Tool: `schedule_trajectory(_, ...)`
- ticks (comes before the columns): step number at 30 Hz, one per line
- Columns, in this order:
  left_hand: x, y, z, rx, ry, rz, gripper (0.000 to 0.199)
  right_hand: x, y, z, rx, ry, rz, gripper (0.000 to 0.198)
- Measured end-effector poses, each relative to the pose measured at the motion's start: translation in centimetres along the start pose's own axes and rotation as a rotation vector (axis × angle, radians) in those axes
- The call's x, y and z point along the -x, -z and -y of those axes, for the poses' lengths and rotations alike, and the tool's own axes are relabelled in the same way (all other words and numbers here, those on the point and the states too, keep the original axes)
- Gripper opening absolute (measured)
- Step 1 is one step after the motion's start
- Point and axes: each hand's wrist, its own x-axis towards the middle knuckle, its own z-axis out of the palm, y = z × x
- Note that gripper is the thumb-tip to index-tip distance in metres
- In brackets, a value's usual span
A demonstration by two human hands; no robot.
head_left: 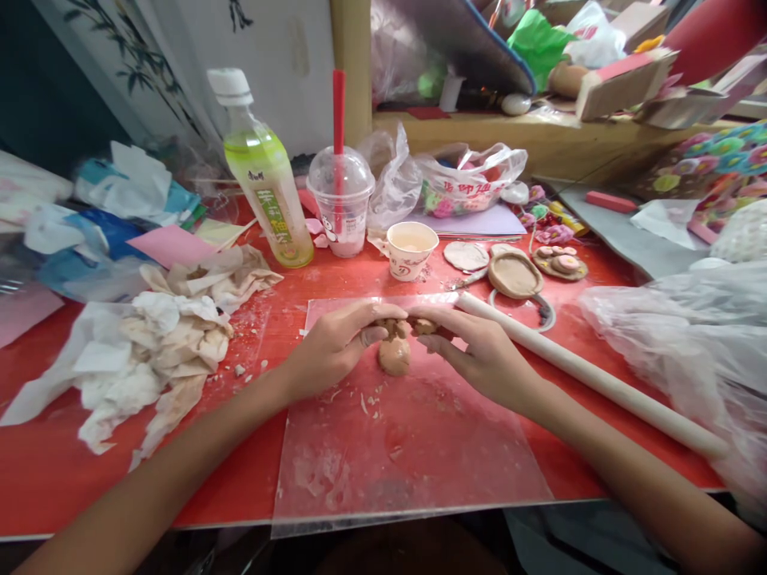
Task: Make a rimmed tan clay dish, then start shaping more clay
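My left hand pinches a small brown lump of clay between thumb and fingers. Close beside it, my right hand is closed on another small clay piece. Just below both hands, a rounded, smooth ball of clay rests on a clear plastic sheet. Whether the left lump touches the ball or is joined to it, I cannot tell. Small clay scraps lie scattered on the sheet.
A paper cup of cloudy liquid stands behind my hands, near a lidded drink cup and a green bottle. Crumpled tissues lie left. A pale tube, a shallow clay dish and plastic bags are right.
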Motion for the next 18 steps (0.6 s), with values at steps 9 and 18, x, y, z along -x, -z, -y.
schedule_trajectory(9, 0.3, 0.0, 1.6, -0.350, -0.124, 0.186, 0.032, 0.2, -0.7, -1.5, 0.168, 0.011, 0.016, 0.026)
schedule_trajectory(18, -0.1, 0.6, 0.8, -0.285, 0.018, 0.121, 0.018, 0.1, -0.6, -1.1, 0.145, 0.088, -0.044, 0.023)
